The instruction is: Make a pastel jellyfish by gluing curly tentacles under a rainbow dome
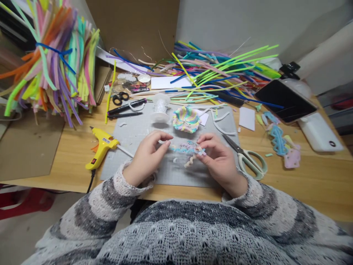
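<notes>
Seen from the head camera, a person in a striped knit sweater (176, 235) works with a blue curly strip (182, 150) at the center of the frame, above a gray mat (168, 179). The strip's long axis runs nearly level across the picture, spanning the space between the two hands. The right hand (220, 156), right of center, is the nearer: its thumb and fingertips are pinched together on the strip's right end, so the rest of the piece lies to the left of that grip. The left hand (150, 154), left of center, has its thumb and forefinger slightly apart, close beside the strip's left end; whether they touch it cannot be made out. A pale cream curl (189, 162) hangs just below the strip, near the right fingertips, though how the two are joined is too blurred to tell. Directly above the strip in the frame, a ruffled pastel flower (186, 118) rests on the mat, with a white spool (160, 108) just to its left. Scissors (252, 162) lie near the right wrist, and a yellow glue gun (102, 145) lies at left, beyond the left hand.
</notes>
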Available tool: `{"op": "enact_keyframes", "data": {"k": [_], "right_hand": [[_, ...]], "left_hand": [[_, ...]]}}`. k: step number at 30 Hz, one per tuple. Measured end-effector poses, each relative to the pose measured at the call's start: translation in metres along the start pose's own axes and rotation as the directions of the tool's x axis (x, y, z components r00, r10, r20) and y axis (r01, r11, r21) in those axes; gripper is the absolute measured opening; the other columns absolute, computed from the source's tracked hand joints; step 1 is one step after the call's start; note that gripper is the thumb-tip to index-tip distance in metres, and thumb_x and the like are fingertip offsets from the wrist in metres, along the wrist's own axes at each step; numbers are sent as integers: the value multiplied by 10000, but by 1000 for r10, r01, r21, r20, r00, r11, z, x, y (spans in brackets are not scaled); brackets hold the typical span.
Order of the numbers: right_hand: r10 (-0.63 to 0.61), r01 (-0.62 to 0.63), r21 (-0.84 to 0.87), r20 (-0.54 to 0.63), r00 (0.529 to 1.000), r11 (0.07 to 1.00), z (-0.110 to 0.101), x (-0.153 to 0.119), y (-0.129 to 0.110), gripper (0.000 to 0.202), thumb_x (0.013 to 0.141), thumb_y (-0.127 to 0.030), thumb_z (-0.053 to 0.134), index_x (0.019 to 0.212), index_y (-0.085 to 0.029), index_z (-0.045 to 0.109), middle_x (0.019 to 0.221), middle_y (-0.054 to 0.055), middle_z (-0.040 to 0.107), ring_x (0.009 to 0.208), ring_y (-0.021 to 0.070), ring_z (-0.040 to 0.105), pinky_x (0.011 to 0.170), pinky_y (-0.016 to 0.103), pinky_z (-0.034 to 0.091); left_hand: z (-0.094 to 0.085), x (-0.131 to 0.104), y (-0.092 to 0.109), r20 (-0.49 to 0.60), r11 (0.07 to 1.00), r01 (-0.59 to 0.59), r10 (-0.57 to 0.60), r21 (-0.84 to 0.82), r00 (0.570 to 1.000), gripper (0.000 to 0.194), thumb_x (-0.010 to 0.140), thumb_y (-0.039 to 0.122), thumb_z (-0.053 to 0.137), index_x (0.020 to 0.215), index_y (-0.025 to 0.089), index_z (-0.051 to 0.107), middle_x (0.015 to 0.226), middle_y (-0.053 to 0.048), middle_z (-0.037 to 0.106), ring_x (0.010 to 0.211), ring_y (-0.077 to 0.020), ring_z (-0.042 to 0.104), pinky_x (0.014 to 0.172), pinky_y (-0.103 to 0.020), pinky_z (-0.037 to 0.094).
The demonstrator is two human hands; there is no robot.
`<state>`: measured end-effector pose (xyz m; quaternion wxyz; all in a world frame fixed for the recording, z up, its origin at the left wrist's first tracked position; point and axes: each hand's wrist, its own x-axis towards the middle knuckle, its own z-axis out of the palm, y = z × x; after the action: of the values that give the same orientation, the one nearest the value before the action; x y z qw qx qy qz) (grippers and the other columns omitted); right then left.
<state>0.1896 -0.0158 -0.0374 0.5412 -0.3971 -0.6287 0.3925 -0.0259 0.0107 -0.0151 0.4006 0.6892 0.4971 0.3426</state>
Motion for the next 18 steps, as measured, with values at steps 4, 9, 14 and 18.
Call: {"op": "enact_keyframes", "data": {"k": [4,9,14,18], "right_hand": [[-77,79,31,-47,996,996,-3,0,-4,99,816,-257,695,892,-318,683,962,8,578,947,185,555,857,398,462],[-137,136,-21,-43,990,991,-4,-3,-10,86,809,-277,696,873,-334,686,955,11,590,939,200,561,849,422,472],[-189,187,-47,-31,982,981,-5,-4,-12,86,803,-280,698,865,-339,691,932,13,589,912,201,565,815,412,485],[-200,200,-29,-8,980,979,-6,-5,-10,151,803,-243,696,912,-347,697,958,17,580,927,201,560,823,412,483]], "left_hand": [[0,4,2,87,900,252,-236,-356,968,151,845,316,589,906,184,628,873,-24,625,771,-137,550,720,-294,452],[-1,6,7,298,763,427,-314,-486,901,179,742,333,667,815,176,622,753,13,561,613,-93,452,589,-255,364],[-1,6,7,327,765,424,-291,-485,899,189,706,329,698,770,172,614,682,36,524,604,-93,426,595,-256,335],[-2,6,7,354,757,445,-297,-479,887,197,701,322,708,796,166,633,691,31,542,625,-97,445,620,-261,345]]}}
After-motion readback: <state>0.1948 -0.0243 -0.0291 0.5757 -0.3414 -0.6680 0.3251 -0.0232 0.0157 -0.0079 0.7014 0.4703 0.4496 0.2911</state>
